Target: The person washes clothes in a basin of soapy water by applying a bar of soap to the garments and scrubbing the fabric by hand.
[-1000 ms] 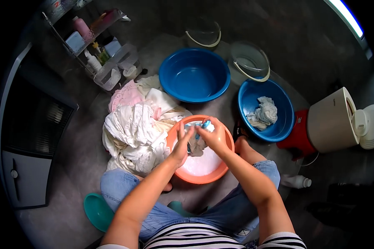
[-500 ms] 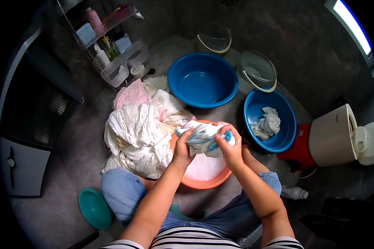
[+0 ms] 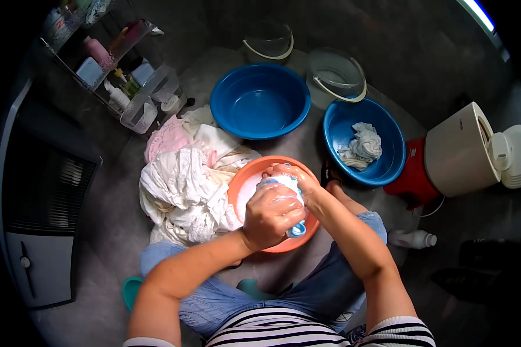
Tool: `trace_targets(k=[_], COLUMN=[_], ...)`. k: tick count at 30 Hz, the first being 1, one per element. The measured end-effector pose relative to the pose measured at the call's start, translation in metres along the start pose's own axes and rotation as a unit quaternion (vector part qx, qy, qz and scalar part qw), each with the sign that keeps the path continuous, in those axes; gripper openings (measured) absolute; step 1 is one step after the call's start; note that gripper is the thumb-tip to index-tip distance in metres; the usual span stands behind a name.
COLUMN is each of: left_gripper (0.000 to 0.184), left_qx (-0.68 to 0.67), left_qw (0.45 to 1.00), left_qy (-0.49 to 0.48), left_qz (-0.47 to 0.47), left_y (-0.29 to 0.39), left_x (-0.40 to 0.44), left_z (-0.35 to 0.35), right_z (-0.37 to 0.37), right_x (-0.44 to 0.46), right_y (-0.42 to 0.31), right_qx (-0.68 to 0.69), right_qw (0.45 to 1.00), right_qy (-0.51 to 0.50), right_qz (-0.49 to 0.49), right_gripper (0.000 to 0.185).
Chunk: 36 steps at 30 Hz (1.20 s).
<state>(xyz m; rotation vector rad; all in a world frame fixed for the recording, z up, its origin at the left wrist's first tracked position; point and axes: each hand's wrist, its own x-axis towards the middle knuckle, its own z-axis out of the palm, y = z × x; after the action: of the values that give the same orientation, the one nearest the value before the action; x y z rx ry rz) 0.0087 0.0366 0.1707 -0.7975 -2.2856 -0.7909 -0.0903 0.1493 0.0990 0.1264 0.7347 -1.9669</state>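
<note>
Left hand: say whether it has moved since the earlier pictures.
Yes, rightward: the left hand has gone from the left side of the orange basin toward its middle.

this looks like a home washroom or laundry corner. a heap of clothes [image 3: 182, 188] lies on the bare grey floor [image 3: 110, 248] beside an orange basin [image 3: 281, 247] of suds, with two blue basins [image 3: 260, 110] and lidded-looking clear buckets [image 3: 336, 75] beyond. a rack [image 3: 68, 66] at the left holds toiletry-style bottles [image 3: 98, 53] and plastic tubs [image 3: 138, 115].

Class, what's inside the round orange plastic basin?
White suds show at left. The left hand and right hand, gripping white and blue cloth, cover the middle, hiding anything beneath.
</note>
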Motion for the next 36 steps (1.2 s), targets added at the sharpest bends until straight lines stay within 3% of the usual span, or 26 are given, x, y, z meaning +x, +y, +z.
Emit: trace_targets(k=[2,4,8,10,11,16,20,21,22,24,26,28,29,30,32,35,36], left_gripper=[0.007,0.008,0.008,0.007,0.007,0.008,0.02,0.023,0.03,0.039,0.072,0.083,0.087,0.085,0.083,0.075,0.073], left_qx=[0.029,0.035,0.055,0.043,0.043,-0.018,-0.084,-0.093,-0.126,-0.041,-0.064,-0.144,-0.216,-0.204,-0.263,-0.24,-0.221], left_qw=[0.997,0.99,0.969,0.963,0.956,0.963,0.989,0.985,0.967,0.958,0.949,0.913,0.892,0.896,0.875,0.885,0.892], left_qy=[-0.041,-0.105,-0.18,-0.202,-0.221,-0.234,-0.104,-0.063,-0.027,0.015,-0.021,-0.029,-0.019,-0.029,-0.037,-0.075,-0.088], left_qz=[0.054,0.091,0.158,0.174,0.186,0.133,-0.068,-0.133,-0.218,-0.282,-0.308,-0.381,-0.396,-0.393,-0.406,-0.393,-0.384], left_y=[-0.001,0.005,-0.007,-0.022,-0.03,-0.063,-0.056,-0.053,-0.06,-0.074,-0.095,-0.093,-0.085,-0.082,-0.08,-0.085,-0.093], left_x=[0.0,-0.004,-0.046,-0.067,-0.077,-0.07,-0.045,-0.039,-0.041,-0.043,-0.049,-0.028,-0.012,-0.005,0.0,-0.027,-0.047], left_z=[0.002,0.001,0.014,0.026,0.031,0.024,0.028,0.031,0.044,0.076,0.112,0.131,0.131,0.135,0.139,0.137,0.14], right_z=[-0.007,-0.006,0.012,0.02,0.002,-0.003,-0.031,-0.032,-0.043,-0.079,-0.095,-0.147,-0.156,-0.162,-0.148,-0.122,-0.125], right_x=[0.01,0.016,0.017,0.012,0.022,0.009,0.001,-0.005,-0.005,0.002,-0.005,-0.001,-0.007,-0.013,-0.038,-0.045,-0.035], right_y=[0.003,0.011,0.032,0.031,0.044,0.025,0.011,0.008,0.008,0.013,-0.003,-0.022,-0.038,-0.054,-0.083,-0.088,-0.081], right_qx=[0.007,-0.03,-0.271,-0.448,-0.457,-0.314,-0.219,-0.216,-0.196,-0.153,-0.104,-0.074,-0.02,0.034,0.151,0.122,0.119], right_qw=[0.998,0.993,0.953,0.867,0.859,0.93,0.968,0.962,0.962,0.959,0.931,0.893,0.868,0.836,0.809,0.805,0.823], right_qy=[-0.056,0.023,0.135,0.214,0.219,0.178,0.115,0.163,0.187,0.233,0.32,0.35,0.35,0.344,0.347,0.447,0.43], right_qz=[0.031,0.113,-0.008,-0.032,-0.07,-0.074,0.027,0.043,0.01,-0.053,-0.144,-0.273,-0.352,-0.425,-0.45,-0.371,-0.352], right_gripper=[0.019,0.017,0.012,0.017,0.022,0.02,0.026,0.024,0.023,0.023,0.018,0.018,0.022,0.026,0.043,0.079,0.086])
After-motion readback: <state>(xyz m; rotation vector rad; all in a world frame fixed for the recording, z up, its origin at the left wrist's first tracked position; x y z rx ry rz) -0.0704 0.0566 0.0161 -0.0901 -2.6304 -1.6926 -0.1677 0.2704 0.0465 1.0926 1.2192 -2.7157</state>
